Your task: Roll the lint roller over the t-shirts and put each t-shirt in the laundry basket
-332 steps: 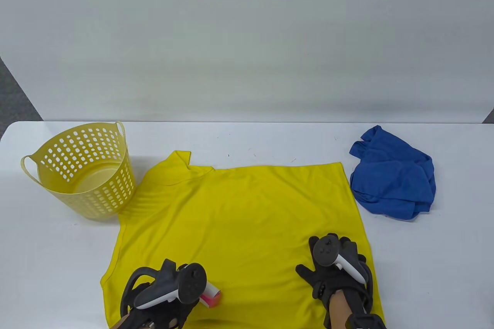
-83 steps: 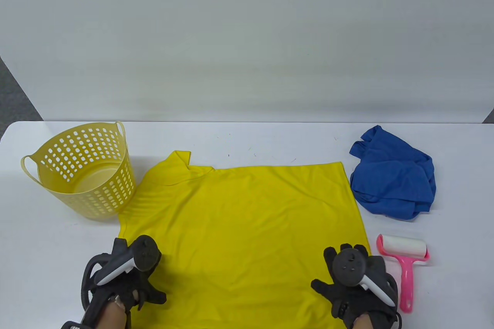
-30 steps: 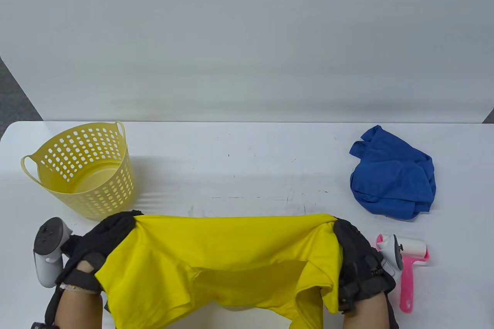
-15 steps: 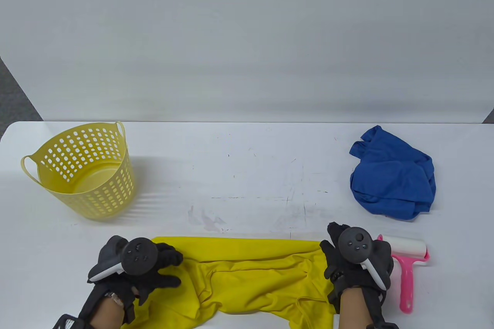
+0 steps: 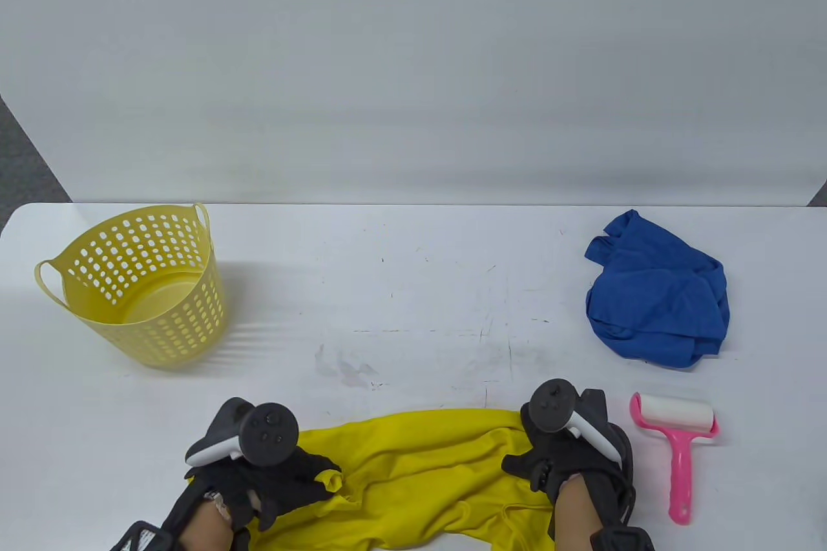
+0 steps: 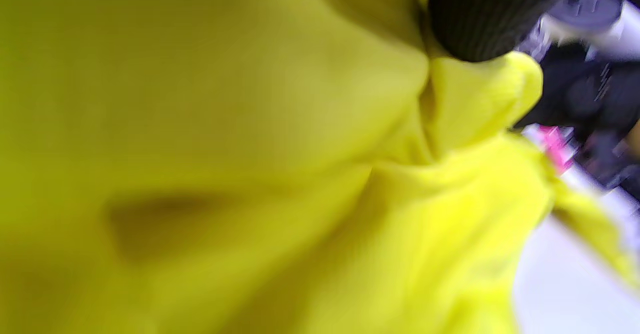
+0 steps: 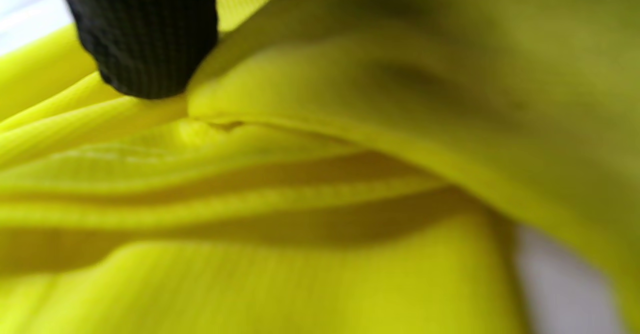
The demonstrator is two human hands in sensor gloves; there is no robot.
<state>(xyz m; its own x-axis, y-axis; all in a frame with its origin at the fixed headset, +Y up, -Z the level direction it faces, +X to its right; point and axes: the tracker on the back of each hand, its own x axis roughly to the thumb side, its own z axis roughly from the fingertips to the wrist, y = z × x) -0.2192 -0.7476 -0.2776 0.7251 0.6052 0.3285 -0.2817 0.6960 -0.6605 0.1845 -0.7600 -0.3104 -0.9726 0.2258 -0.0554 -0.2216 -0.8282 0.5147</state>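
Both hands grip the plain, unmarked yellow t-shirt.

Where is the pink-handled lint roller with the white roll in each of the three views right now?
Table view: the pink-handled lint roller lies on the white table, right of the right hand.
Left wrist view: only a blurred pink sliver at the right edge, probably the roller.
Right wrist view: not in it.
Shared landmark: the bunched yellow t-shirt, which fills both wrist views.

Two t-shirts, one yellow and one blue, one basket, one lint roller.
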